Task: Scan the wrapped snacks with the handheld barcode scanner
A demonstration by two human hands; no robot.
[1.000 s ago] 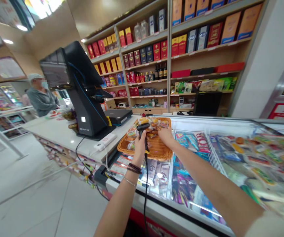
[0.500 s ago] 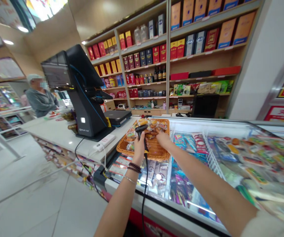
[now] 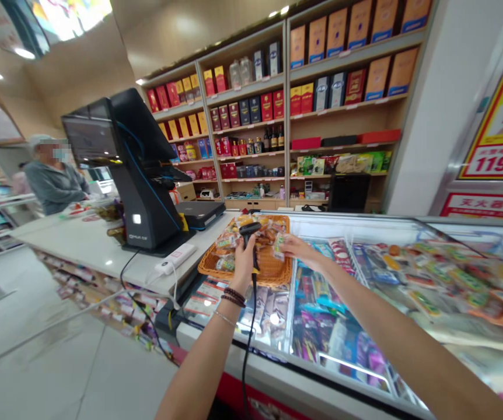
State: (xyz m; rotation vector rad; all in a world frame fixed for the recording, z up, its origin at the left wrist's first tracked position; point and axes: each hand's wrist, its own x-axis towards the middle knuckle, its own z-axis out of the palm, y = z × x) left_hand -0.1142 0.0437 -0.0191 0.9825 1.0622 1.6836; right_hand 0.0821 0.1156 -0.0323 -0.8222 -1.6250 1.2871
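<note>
My left hand (image 3: 244, 260) is wrapped round the handle of a black barcode scanner (image 3: 250, 228), whose head tilts over the basket and whose cable runs down in front of the freezer. Between the fingers of my right hand (image 3: 299, 248) is a small wrapped snack packet (image 3: 279, 246), clear with green and white print. It is held at the right rim of an orange wicker basket (image 3: 273, 270). Several other wrapped snacks (image 3: 226, 240) lie in the basket, mostly toward its back and left. The basket rests on the glass top of a chest freezer.
A black checkout terminal (image 3: 146, 192) stands on the white counter (image 3: 59, 227) to the left, with a flat black scale (image 3: 201, 213) and a white power strip (image 3: 175, 259). Frozen packets fill the freezer (image 3: 321, 332). Behind are shelves of boxes (image 3: 243, 114). A person (image 3: 52, 181) stands beyond the counter.
My right hand has come up out of the basket and shifted right, now with a snack packet in its fingers. My left hand still holds the scanner. The view has turned slightly right.
</note>
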